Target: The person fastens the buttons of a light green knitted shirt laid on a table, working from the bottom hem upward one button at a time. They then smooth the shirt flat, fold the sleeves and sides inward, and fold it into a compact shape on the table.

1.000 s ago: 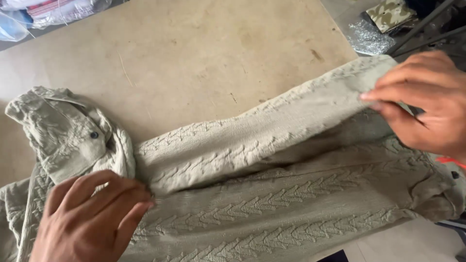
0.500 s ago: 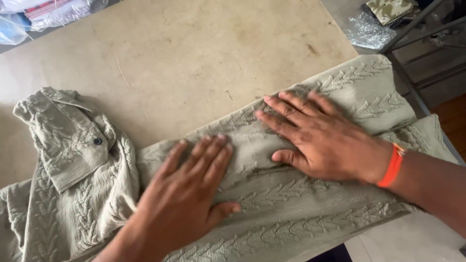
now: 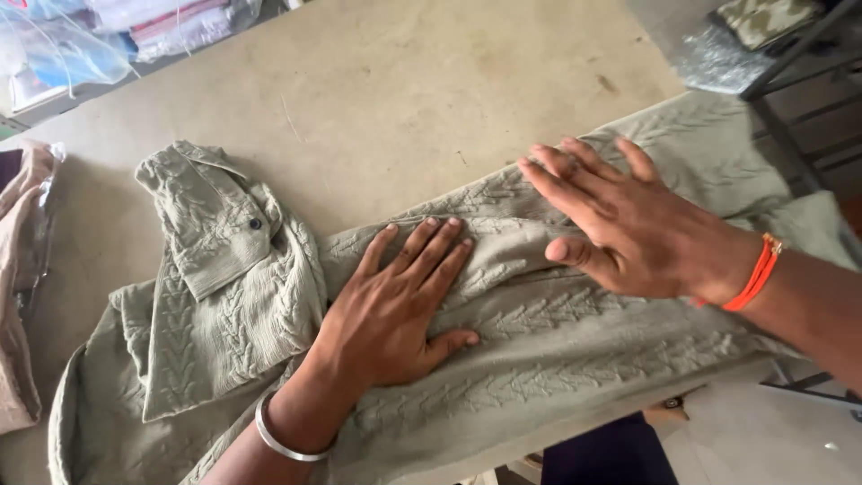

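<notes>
I have both hands flat, fingers spread, no grip closed on anything: left hand [image 3: 395,310] and right hand [image 3: 628,224] press the sage-green cable-textured shirt [image 3: 539,341], folded lengthwise across the tan tabletop [image 3: 377,99].

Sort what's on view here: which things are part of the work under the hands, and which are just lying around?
In use:
- green shirt, spread on the table
- left hand, flat on the shirt
- right hand, flat on the shirt

Lying about:
- bagged clothes, far left corner
- pinkish cloth, left edge
- clear plastic wrap, off the table's far right
</notes>
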